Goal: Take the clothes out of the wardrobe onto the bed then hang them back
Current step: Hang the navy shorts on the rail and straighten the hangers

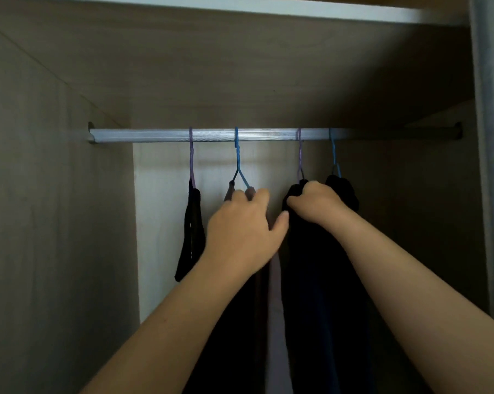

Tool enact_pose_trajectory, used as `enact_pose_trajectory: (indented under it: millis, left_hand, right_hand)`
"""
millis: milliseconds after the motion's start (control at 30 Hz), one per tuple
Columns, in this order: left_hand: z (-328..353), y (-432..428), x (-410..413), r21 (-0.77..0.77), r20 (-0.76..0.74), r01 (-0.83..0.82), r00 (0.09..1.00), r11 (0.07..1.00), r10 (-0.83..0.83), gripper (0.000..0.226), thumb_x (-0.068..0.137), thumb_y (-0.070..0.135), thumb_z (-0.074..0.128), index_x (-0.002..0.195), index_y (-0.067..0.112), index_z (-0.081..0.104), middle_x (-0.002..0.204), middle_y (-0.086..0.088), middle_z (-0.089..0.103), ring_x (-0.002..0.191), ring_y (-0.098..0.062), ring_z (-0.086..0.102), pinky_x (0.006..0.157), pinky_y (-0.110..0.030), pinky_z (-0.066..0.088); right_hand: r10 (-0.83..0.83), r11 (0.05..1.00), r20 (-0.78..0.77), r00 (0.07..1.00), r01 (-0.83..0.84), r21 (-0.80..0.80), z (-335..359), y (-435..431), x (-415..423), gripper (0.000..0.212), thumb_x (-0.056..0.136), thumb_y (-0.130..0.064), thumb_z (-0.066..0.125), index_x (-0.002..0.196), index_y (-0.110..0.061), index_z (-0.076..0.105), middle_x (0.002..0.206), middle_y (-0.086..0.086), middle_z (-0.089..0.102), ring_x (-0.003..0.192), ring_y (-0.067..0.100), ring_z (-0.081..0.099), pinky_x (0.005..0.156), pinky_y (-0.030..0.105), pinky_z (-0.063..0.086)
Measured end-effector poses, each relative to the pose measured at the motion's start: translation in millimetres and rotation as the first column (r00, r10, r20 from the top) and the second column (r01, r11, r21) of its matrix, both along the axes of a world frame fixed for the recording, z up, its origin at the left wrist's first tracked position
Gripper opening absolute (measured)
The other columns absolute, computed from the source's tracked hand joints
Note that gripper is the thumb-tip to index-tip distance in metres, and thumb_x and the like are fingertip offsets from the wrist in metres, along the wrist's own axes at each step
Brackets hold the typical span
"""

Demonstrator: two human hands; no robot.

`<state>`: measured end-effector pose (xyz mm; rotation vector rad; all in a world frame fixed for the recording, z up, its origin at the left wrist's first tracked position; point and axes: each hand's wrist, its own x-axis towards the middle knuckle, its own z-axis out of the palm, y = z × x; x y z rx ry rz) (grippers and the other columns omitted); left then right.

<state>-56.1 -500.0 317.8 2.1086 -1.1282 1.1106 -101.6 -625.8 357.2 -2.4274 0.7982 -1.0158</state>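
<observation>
Right hand [314, 206] clenched on top of dark garment [305, 280] under purple hanger [300, 163]. Left hand [246, 226] fingers curled over shoulder of mauve garment [275, 308] on blue hanger [238, 163]. Both garments hang from rail [143, 135] inside wardrobe [55, 194], mid-rail, side by side.

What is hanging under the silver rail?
Two purple hangers and two blue hangers carry dark clothes and a pale garment. The left hand and right hand grip the middle two, covering their tops.
</observation>
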Motion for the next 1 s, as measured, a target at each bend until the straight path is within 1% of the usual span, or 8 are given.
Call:
enact_pose_trajectory:
  millis: [67, 167, 333, 567, 700, 767, 867, 1000]
  left_hand:
    - [-6, -9, 6, 0.022, -0.005, 0.033, 0.999, 0.999, -0.033, 0.034, 0.091, 0.037, 0.040, 0.118, 0.018, 0.047, 0.101, -0.008, 0.056, 0.088, -0.024, 0.056, 0.065, -0.029, 0.041]
    - [-9, -9, 14, -0.058, 0.015, 0.125, 0.992, 0.990, -0.124, 0.022, 0.091, 0.025, 0.040, 0.107, 0.014, 0.051, 0.090, -0.007, 0.058, 0.078, -0.021, 0.056, 0.061, -0.030, 0.039]
    - [-12, -4, 15, -0.162, -0.021, 0.257, 0.964, 0.953, -0.264, 0.032, 0.094, 0.029, 0.038, 0.122, 0.016, 0.048, 0.101, -0.005, 0.063, 0.089, -0.021, 0.060, 0.079, -0.037, 0.049]
    - [-14, -5, 12, -0.196, -0.104, 0.284, 0.946, 0.939, -0.307, 0.041, 0.094, 0.033, 0.040, 0.132, 0.017, 0.038, 0.109, -0.006, 0.062, 0.098, -0.024, 0.059, 0.082, -0.034, 0.048]
    - [-15, -4, 13, -0.221, -0.136, 0.303, 0.932, 0.927, -0.337, 0.047, 0.092, 0.036, 0.042, 0.134, 0.019, 0.035, 0.109, -0.005, 0.062, 0.100, -0.022, 0.059, 0.084, -0.034, 0.048]
    - [-16, -5, 15, -0.227, -0.141, 0.309, 0.928, 0.924, -0.345, 0.049, 0.091, 0.038, 0.042, 0.135, 0.019, 0.034, 0.103, -0.003, 0.061, 0.098, -0.022, 0.059, 0.082, -0.033, 0.048]
    - [-18, -7, 18, -0.237, -0.154, 0.309, 0.924, 0.921, -0.350, 0.052, 0.091, 0.041, 0.041, 0.137, 0.018, 0.033, 0.102, -0.004, 0.060, 0.095, -0.022, 0.059, 0.075, -0.028, 0.045]
    - [-20, -9, 19, -0.255, -0.163, 0.322, 0.915, 0.912, -0.368, 0.053, 0.091, 0.043, 0.040, 0.138, 0.018, 0.032, 0.109, -0.004, 0.059, 0.097, -0.020, 0.058, 0.074, -0.025, 0.042]
  right_hand:
    - [0.117, 0.993, 0.028, 0.993, -0.118, 0.028, -5, -9, 0, 0.028, 0.090, -0.016, 0.045, 0.064, -0.008, 0.041, 0.070, 0.006, 0.046, 0.066, 0.022, 0.046, 0.049, 0.026, 0.032]
    - [0.171, 0.984, 0.114, 0.979, -0.175, 0.020, -10, -20, -4, 0.029, 0.090, -0.014, 0.044, 0.063, -0.012, 0.035, 0.064, 0.003, 0.040, 0.058, 0.017, 0.041, 0.045, 0.026, 0.026]
    - [0.189, 0.982, 0.202, 0.961, -0.188, -0.029, -11, -23, -4, 0.032, 0.090, -0.014, 0.045, 0.059, -0.012, 0.037, 0.061, 0.003, 0.042, 0.061, 0.020, 0.044, 0.046, 0.026, 0.027]
    - [0.215, 0.977, 0.206, 0.955, -0.211, -0.044, -11, -20, -2, 0.032, 0.090, -0.015, 0.045, 0.059, -0.012, 0.041, 0.064, 0.004, 0.048, 0.071, 0.024, 0.050, 0.048, 0.025, 0.031]
    - [0.161, 0.980, 0.107, 0.981, -0.146, -0.135, -10, -21, -9, 0.026, 0.090, -0.022, 0.048, 0.079, -0.001, 0.057, 0.073, 0.009, 0.056, 0.068, 0.023, 0.052, 0.052, 0.028, 0.036]
    - [0.131, 0.963, 0.235, 0.963, -0.067, -0.262, -13, -22, -14, 0.028, 0.091, -0.025, 0.047, 0.096, -0.002, 0.061, 0.090, 0.013, 0.061, 0.081, 0.027, 0.057, 0.063, 0.032, 0.044]
    - [-0.021, 0.858, 0.396, 0.918, 0.220, -0.463, -15, -30, -23, 0.030, 0.089, -0.019, 0.048, 0.113, -0.004, 0.055, 0.114, 0.017, 0.050, 0.105, 0.031, 0.049, 0.083, 0.042, 0.046]
    - [-0.299, 0.914, 0.233, 0.925, 0.348, -0.208, -18, -50, -25, 0.047, 0.089, -0.027, 0.052, 0.128, -0.003, 0.037, 0.131, 0.021, 0.037, 0.119, 0.036, 0.040, 0.088, 0.042, 0.042]
